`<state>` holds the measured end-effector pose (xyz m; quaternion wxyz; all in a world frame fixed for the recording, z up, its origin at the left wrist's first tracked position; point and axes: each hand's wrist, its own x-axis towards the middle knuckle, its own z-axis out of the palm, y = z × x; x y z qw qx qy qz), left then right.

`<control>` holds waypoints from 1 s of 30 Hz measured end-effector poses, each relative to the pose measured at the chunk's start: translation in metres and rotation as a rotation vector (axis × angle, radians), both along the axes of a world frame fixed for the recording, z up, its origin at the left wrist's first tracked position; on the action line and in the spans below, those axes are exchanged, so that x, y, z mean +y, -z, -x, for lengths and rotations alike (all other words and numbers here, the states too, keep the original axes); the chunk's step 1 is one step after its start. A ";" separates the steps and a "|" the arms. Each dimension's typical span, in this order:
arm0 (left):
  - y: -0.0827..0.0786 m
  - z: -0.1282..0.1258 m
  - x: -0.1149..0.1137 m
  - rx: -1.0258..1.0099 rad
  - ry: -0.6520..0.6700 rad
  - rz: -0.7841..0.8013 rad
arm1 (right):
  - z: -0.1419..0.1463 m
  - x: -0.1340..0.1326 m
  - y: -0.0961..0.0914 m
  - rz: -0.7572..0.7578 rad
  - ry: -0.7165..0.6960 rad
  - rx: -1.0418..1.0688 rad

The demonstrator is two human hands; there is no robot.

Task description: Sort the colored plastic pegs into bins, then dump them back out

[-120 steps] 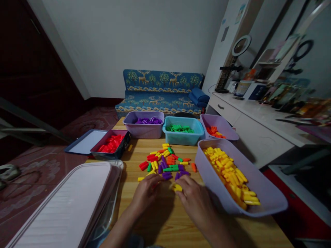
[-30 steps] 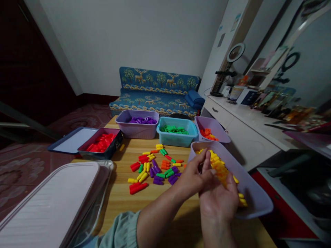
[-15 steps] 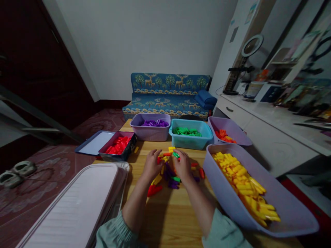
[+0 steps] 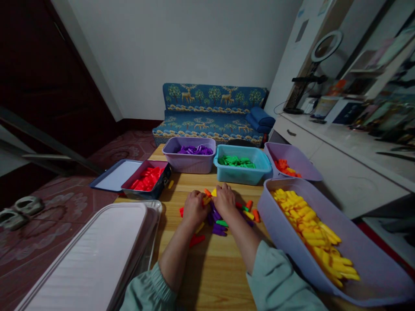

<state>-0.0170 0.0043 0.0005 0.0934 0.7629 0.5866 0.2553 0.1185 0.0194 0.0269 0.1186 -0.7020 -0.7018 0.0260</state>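
Observation:
Both hands rest on a heap of small coloured plastic pieces (image 4: 220,224) on the wooden table (image 4: 214,276). My left hand (image 4: 194,206) lies knuckles up on the heap's left side with its fingers curled under. My right hand (image 4: 224,199) sits just beside it, fingers bent down into the pieces. What either hand grips is hidden beneath it. A large lilac tub (image 4: 279,242) of yellow pieces (image 4: 308,224) stands to the right of my right arm.
At the table's far edge stand a lilac tub of purple pieces (image 4: 189,157), a teal tub of green pieces (image 4: 241,166) and a lilac tub of orange pieces (image 4: 293,166). A dark tin of red pieces (image 4: 145,179) and a lidded clear box (image 4: 94,255) are at the left.
Both hands came back from the yellow tub to the loose heap and have now closed down onto it, side by side. The camera tipped slightly.

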 end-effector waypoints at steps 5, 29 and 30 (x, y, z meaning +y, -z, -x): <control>-0.004 0.000 0.000 0.030 0.036 0.022 | -0.008 -0.006 0.002 0.035 0.014 0.068; -0.024 -0.013 -0.054 -1.368 0.214 0.799 | 0.002 -0.100 0.000 0.150 -0.072 1.648; -0.024 -0.013 -0.055 -1.351 0.176 0.782 | 0.002 -0.100 0.001 0.124 -0.086 1.608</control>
